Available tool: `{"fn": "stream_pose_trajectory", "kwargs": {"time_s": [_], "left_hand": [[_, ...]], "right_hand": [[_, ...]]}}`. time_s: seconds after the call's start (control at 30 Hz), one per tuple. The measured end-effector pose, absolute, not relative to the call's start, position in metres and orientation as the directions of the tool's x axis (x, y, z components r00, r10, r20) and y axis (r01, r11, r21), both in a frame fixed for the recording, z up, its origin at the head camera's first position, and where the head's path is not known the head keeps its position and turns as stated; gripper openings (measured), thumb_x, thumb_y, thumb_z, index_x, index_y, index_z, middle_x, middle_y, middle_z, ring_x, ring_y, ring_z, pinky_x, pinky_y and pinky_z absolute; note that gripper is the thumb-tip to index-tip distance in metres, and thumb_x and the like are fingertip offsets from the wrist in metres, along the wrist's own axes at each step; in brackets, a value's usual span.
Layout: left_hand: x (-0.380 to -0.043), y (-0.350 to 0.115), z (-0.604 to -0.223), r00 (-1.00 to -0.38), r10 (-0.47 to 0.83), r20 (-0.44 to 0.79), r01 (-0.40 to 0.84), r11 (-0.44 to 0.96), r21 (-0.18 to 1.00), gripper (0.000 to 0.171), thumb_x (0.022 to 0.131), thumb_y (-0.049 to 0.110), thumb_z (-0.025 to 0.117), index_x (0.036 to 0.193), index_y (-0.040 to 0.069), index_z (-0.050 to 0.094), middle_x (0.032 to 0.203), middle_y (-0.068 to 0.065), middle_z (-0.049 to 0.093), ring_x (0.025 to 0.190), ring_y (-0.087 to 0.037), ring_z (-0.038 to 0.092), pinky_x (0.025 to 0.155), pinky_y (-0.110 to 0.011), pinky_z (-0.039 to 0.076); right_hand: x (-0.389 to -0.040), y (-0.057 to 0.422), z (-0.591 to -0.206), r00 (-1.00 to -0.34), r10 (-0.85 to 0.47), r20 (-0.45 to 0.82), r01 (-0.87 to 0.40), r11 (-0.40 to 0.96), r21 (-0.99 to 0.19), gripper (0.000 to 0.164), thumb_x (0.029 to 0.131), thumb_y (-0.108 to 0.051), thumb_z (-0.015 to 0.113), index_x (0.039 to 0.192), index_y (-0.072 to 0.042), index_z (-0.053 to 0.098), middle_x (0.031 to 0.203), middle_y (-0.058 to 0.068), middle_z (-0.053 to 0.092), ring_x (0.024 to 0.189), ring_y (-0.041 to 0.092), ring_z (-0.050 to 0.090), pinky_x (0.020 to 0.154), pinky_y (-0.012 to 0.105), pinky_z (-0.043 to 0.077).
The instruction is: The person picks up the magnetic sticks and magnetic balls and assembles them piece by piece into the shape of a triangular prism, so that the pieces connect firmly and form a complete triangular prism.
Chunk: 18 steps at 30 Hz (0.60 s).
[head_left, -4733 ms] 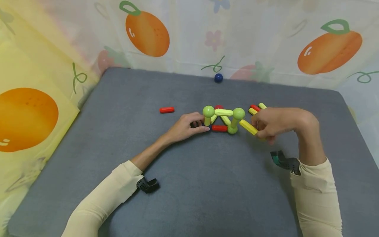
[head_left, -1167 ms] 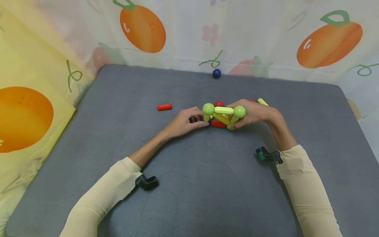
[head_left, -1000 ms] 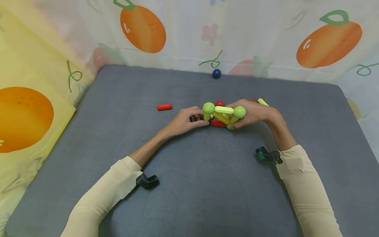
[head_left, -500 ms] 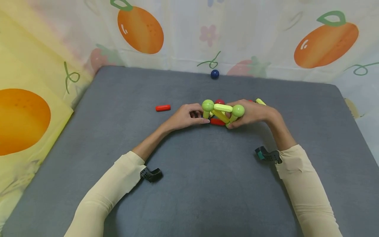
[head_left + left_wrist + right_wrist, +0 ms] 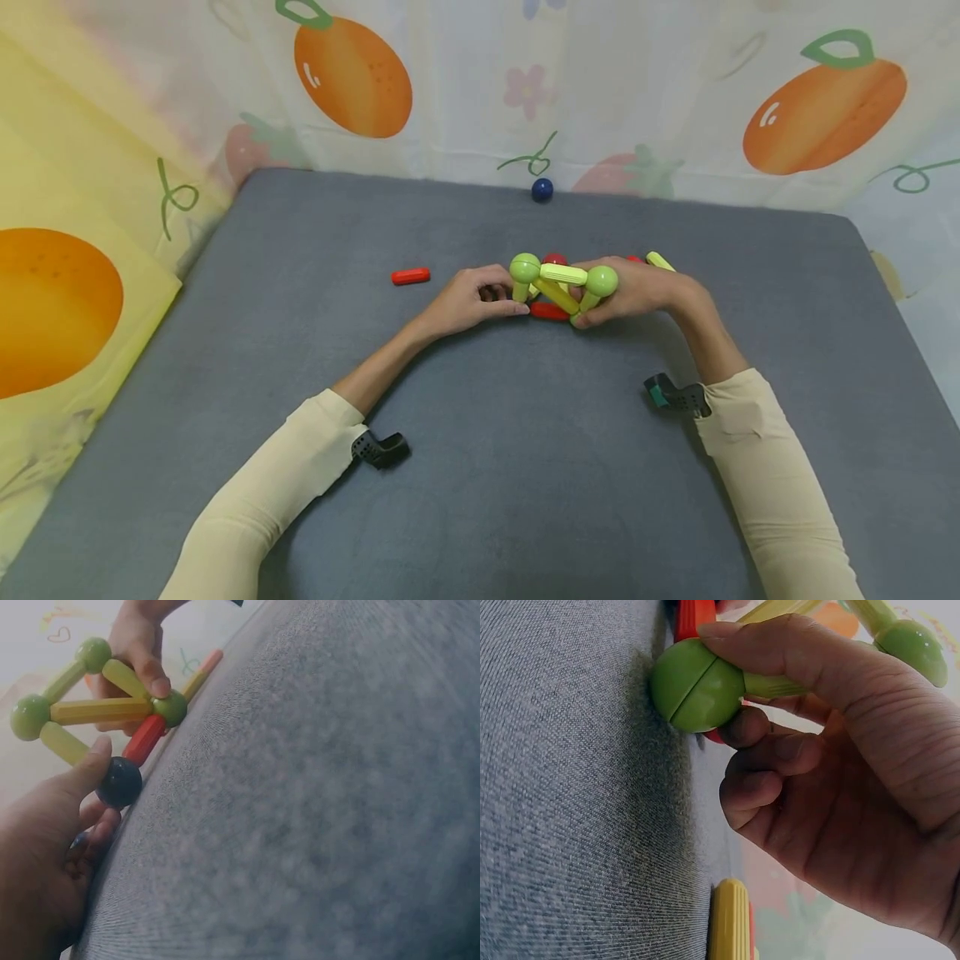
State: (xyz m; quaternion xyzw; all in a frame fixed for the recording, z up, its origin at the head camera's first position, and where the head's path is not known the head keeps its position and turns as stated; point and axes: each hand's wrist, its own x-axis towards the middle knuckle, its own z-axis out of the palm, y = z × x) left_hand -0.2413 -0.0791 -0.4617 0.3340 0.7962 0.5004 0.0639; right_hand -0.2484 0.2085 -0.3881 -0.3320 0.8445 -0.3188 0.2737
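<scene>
1. L hand (image 5: 476, 300) pinches dark ball (image 5: 120, 782), thumb & fingers on it, at frame's lower L corner.
2. R hand (image 5: 637, 287) pinches lower R green ball (image 5: 697, 685).
3. Ball-and-rod frame (image 5: 564, 274) btwn hands on gray tabletop (image 5: 480, 500); yellow rod (image 5: 557, 296) runs diag. across, red rod (image 5: 550, 311) along bottom.
4. Loose red stick (image 5: 410, 276) well L; blue ball (image 5: 542, 190) nr back edge; pale stick (image 5: 660, 261) just past R hand.

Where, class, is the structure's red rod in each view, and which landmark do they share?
Head: red rod, just right of centre.
Left wrist: red rod, upper left.
Right wrist: red rod, top edge, left of centre, cut off.
Shared landmark: green ball at the rod's end.
</scene>
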Motion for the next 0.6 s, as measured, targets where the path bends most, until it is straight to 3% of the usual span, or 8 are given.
{"fn": "stream_pose_trajectory", "kwargs": {"time_s": [0.33, 0.53, 0.6], "left_hand": [[-0.2404, -0.0783, -0.4625, -0.784, 0.578, 0.228, 0.465, 0.301, 0.833, 0.022, 0.092, 0.019, 0.082, 0.112, 0.011, 0.076, 0.103, -0.006, 0.071, 0.082, -0.015, 0.064, 0.076, -0.026, 0.051], [-0.2387, -0.0744, -0.4624, -0.856, 0.478, 0.196, 0.406, 0.387, 0.828, 0.029, 0.093, 0.024, 0.081, 0.114, 0.009, 0.068, 0.096, -0.006, 0.065, 0.081, -0.014, 0.059, 0.075, -0.024, 0.048], [-0.2381, -0.0731, -0.4624, -0.880, 0.432, 0.196, 0.380, 0.396, 0.836, 0.029, 0.094, 0.025, 0.081, 0.111, 0.008, 0.065, 0.093, -0.006, 0.062, 0.080, -0.015, 0.057, 0.074, -0.024, 0.046]], "right_hand": [[-0.2489, 0.2085, -0.3892, -0.647, -0.715, -0.265, -0.366, 0.596, -0.715, 0.030, 0.087, -0.012, 0.085, 0.099, -0.007, 0.058, 0.088, 0.004, 0.055, 0.081, 0.013, 0.053, 0.077, 0.028, 0.043], [-0.2477, 0.2066, -0.3866, -0.645, -0.698, -0.310, -0.360, 0.636, -0.683, 0.035, 0.085, -0.016, 0.088, 0.099, -0.006, 0.058, 0.088, 0.004, 0.055, 0.081, 0.014, 0.054, 0.076, 0.027, 0.044], [-0.2469, 0.2058, -0.3851, -0.613, -0.705, -0.357, -0.362, 0.652, -0.666, 0.038, 0.085, -0.020, 0.089, 0.102, -0.006, 0.059, 0.088, 0.003, 0.056, 0.082, 0.015, 0.054, 0.076, 0.027, 0.045]]}}
